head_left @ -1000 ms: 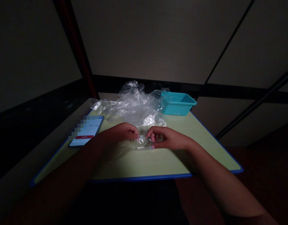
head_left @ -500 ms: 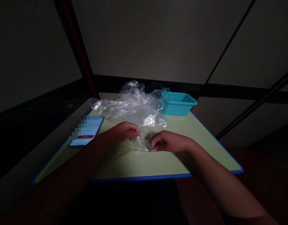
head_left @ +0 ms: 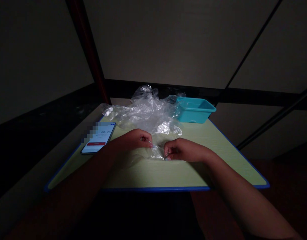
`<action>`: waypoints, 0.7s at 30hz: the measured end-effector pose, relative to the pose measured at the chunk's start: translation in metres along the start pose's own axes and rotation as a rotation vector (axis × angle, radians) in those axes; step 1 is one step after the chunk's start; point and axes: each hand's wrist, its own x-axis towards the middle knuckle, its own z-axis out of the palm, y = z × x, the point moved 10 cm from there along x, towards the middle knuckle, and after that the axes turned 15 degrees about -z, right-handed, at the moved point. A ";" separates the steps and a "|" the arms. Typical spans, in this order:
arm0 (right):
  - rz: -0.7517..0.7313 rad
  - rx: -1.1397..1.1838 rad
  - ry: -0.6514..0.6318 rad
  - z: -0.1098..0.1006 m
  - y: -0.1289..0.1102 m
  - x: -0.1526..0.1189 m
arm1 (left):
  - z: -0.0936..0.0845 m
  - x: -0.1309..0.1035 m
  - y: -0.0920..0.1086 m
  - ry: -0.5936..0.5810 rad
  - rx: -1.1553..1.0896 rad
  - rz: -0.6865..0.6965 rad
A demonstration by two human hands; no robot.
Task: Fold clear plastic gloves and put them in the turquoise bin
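I have the fingers [head_left: 150,145] of the left hand [head_left: 138,137] pinched on clear plastic film [head_left: 157,152], and those of the right hand [head_left: 185,150], curled with the thumb low, closed on it at my three o'clock. The film spans the short gap between the hands, low over the pale yellow-green worktop [head_left: 155,176] with its blue edging; a fainter stretch runs toward nine, below the left wrist. Counting from the hands, I see a crumpled heap of clear plastic [head_left: 148,115] at twelve. A turquoise plastic tub [head_left: 194,116] stands between one and two; the heap overlaps its near-left end, and I can't tell whether they touch. At ten lies a phone [head_left: 103,137], its partly blurred screen reading 00:25. Past twelve rises a dim panelled wall [head_left: 163,40].
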 end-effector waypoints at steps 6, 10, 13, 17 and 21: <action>0.060 0.001 0.026 -0.001 0.007 -0.002 | -0.012 -0.002 0.011 0.181 0.155 0.170; 0.034 -0.015 0.022 -0.002 0.003 -0.002 | -0.018 -0.003 0.010 0.289 0.235 0.196; 0.047 -0.008 0.018 -0.002 0.002 -0.002 | -0.026 -0.006 0.010 0.386 0.217 0.199; 0.083 -0.024 0.071 -0.009 0.003 -0.003 | -0.043 -0.014 0.011 0.552 0.176 0.166; 0.069 -0.042 0.096 -0.013 -0.001 -0.002 | -0.044 -0.019 0.018 0.584 0.214 0.191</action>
